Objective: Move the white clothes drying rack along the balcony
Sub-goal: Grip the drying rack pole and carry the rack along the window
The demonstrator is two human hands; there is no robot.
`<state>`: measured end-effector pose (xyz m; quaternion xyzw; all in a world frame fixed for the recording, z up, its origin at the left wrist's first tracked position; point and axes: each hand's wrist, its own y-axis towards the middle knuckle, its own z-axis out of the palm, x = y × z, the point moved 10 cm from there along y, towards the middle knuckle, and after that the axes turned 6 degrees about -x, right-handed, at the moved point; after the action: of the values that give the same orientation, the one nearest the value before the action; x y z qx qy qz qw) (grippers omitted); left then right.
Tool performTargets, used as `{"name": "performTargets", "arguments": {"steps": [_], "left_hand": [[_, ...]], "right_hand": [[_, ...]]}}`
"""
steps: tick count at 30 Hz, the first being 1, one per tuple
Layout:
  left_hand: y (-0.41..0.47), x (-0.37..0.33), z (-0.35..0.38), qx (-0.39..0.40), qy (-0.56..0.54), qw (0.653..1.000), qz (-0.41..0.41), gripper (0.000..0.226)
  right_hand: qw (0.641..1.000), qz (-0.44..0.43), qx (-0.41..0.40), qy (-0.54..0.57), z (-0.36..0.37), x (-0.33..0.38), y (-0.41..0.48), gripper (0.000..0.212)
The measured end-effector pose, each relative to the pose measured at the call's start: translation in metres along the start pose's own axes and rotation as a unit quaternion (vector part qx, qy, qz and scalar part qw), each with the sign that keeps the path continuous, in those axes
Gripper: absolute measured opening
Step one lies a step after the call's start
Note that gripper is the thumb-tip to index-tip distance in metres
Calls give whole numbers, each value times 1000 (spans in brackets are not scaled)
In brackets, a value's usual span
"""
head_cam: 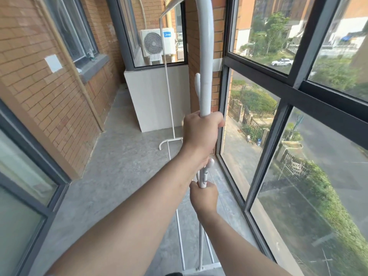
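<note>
The white clothes drying rack stands along the glazed side of the balcony. Its near upright pole rises straight in front of me, with small white pegs sticking out of it. My left hand is wrapped around this pole at mid height. My right hand grips the same pole lower down, just under a peg. A thin far upright and a curved foot stand near the white low wall, joined to the near end by a floor rail and a top bar.
A brick wall with a window sill runs along the left. Dark-framed windows line the right side. A white low wall closes the far end, with an air-conditioner unit behind the glass above it. The floor is grey concrete.
</note>
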<state>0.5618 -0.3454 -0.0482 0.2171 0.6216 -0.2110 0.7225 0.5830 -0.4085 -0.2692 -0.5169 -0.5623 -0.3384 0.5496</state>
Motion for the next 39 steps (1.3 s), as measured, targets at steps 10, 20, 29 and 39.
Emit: {"name": "performTargets", "arguments": {"steps": [10,20,29,39], "left_hand": [[-48,-5,-18,12,2,1000,-4,37],[-95,-21,-49,35,7,999,2,31],[-135,-29,-80,56,11,998,5,32],[-174,-39,-107,77,9,997,11,37]], "right_hand": [[1000,-4,-21,3,-20,-13,-43,38],[999,2,-45,18,-24,-17,-106,36],[998,10,-61,26,-23,-24,-166,34],[998,9,-59,34,-22,-30,-212,34]]}}
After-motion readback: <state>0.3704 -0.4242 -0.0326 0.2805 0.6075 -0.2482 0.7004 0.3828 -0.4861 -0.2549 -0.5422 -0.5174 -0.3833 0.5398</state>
